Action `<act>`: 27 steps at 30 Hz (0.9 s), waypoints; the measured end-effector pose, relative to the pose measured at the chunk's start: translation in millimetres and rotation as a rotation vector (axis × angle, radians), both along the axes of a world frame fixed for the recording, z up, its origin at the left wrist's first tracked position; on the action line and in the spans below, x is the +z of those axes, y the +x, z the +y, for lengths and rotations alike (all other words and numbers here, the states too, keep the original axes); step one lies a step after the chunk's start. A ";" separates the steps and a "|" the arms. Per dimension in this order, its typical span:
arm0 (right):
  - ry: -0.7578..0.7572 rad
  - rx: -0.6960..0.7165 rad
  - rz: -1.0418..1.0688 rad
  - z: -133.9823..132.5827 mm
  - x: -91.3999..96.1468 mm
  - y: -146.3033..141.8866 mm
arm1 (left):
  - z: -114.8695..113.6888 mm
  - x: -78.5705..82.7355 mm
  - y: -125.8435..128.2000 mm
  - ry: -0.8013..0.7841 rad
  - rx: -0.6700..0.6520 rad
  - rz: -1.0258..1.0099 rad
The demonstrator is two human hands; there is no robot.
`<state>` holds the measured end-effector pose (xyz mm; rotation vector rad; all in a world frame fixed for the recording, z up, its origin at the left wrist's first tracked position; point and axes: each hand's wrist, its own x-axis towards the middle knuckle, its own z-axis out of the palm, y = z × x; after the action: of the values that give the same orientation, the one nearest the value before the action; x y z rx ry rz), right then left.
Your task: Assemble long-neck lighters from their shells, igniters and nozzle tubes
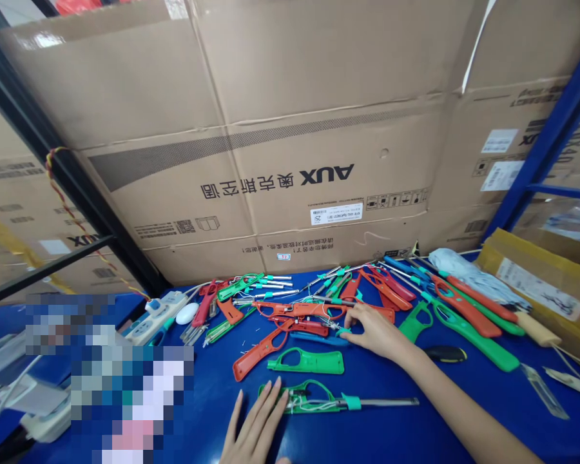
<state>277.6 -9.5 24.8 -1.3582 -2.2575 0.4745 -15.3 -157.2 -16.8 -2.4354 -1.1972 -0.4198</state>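
Note:
My left hand [256, 425] lies flat and open at the near edge, its fingertips on the handle end of a green lighter body [314, 398] with a long metal tube pointing right. My right hand [374, 328] reaches into a pile of orange and green lighter shells [319, 309], fingers spread on an orange piece and a small teal part. A loose green half shell [307, 361] and an orange shell [258, 351] lie between the two hands.
Everything sits on a blue table [391, 432]. More orange and green lighters [464, 316] lie at the right beside a yellow-black oval object [445, 353]. A white power strip [157, 312] stands at left. Cardboard boxes [290, 161] wall off the back; a blue rack post [546, 142] rises right.

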 end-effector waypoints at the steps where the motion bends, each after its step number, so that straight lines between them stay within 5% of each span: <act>1: -0.009 -0.006 0.006 -0.1 0.1 1.3 | 0.4 -0.5 -0.4 0.003 -0.003 0.006; 12: -0.154 -0.064 0.214 -5.8 11.6 3.2 | 0.4 -7.5 -1.1 -0.005 0.007 0.048; 17: -0.588 0.198 0.662 -16.9 15.4 -11.4 | 9.0 -5.8 20.4 -0.014 -0.051 0.002; 20: -0.797 0.233 0.791 -21.9 17.7 -18.4 | 17.5 -1.0 36.2 -0.027 -0.070 -0.038; 27: -0.872 0.190 0.828 -21.3 11.9 -23.2 | 20.0 -7.5 51.1 0.027 -0.022 -0.204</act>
<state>254.4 -30.8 36.7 -0.9583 -1.4864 1.8402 35.8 -137.2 -24.3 -2.4311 -1.2372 -0.7013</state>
